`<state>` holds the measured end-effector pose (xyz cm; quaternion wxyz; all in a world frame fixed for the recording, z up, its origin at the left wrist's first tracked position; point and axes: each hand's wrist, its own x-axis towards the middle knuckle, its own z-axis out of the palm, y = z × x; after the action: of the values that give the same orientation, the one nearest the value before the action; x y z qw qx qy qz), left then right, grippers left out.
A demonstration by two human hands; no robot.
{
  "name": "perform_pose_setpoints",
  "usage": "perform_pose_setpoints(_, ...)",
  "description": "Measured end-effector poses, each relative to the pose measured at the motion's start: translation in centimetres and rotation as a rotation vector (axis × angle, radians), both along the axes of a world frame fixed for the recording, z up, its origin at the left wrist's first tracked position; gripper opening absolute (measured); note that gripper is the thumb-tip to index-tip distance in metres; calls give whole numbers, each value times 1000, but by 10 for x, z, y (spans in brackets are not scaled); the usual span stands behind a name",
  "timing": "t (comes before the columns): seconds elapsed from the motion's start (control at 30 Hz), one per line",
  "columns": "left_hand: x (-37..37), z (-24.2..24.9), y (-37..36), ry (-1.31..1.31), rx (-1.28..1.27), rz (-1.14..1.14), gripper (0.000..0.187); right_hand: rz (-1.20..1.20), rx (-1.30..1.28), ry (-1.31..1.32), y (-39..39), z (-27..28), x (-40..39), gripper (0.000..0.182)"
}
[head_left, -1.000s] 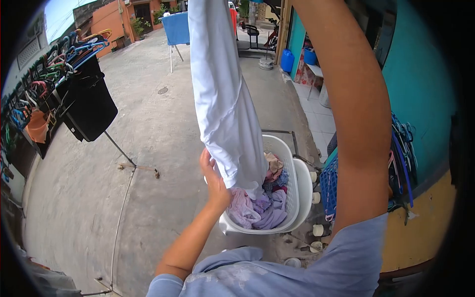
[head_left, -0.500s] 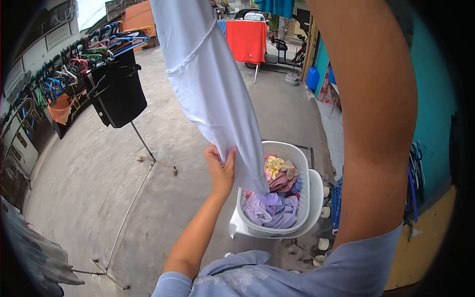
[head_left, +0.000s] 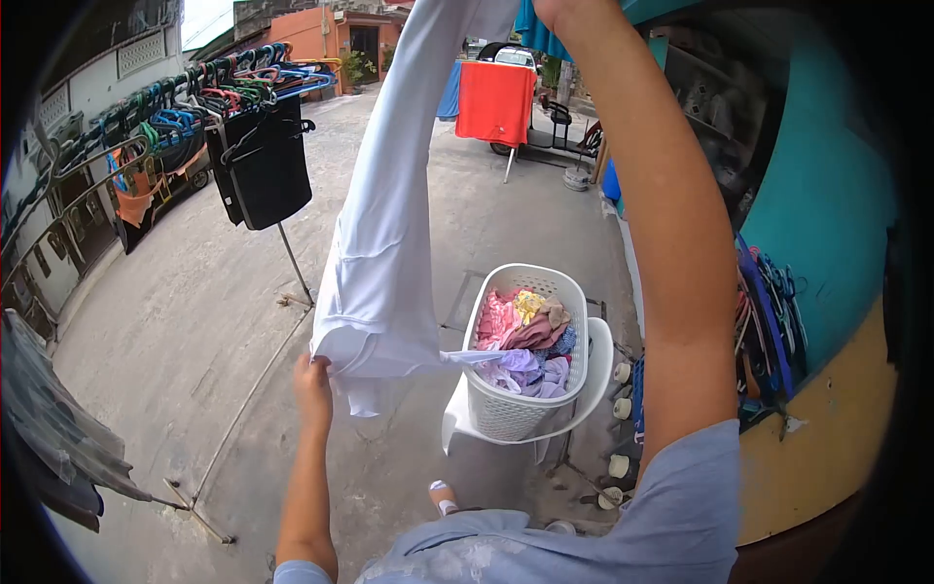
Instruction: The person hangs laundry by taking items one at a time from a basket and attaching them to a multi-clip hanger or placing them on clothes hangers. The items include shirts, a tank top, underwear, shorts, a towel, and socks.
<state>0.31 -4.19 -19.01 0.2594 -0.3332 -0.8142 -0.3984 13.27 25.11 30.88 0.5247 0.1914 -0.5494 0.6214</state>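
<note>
Pinching white garment (head_left: 384,234) hem, left hand (head_left: 313,382) fingers clamped, right hand's grip unseen overhead

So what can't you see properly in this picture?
- Head view: the right hand is cut off by the top edge, so its grip on the white garment cannot be seen.
- The garment's top end runs out of frame too.
- Deeper clothes in the laundry basket are hidden by the top layer.
- The left hand has its fingertips tucked behind the cloth.
</note>
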Motion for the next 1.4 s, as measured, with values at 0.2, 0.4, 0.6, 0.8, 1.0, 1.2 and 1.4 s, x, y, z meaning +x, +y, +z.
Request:
perform_pose_setpoints(0.2, -76, 96, -90, 168, 297, 442, 40, -159, -294, -56, 20, -91, 109, 24)
perform_pose_setpoints(0.4, -76, 171, -95, 138, -283, -311, 54, -337, -495, -468, 129, -259, 206, 25)
perform_pose_setpoints(0.6, -86, 166, -72, 94, -340, -291, 30, -328, -247, -1285, 109, -439, 292, 31)
perform_pose_setpoints(0.8, -19, 160, 3, -294, -316, -236, 24, -332, 313, -1609, 123, -423, 392, 38)
perform_pose_setpoints(1.0, 67, 190, 4, 533, -545, 62, 38, -578, 200, -1463, 159, -404, 482, 29)
perform_pose_setpoints(1.2, 87, 194, -37, 199, -384, 286, 68, -390, 166, -1482, 168, -414, 433, 27)
perform_pose_setpoints(1.4, 124, 176, -45, 94, -631, 317, 44, 108, 423, -1377, 142, -476, 300, 26)
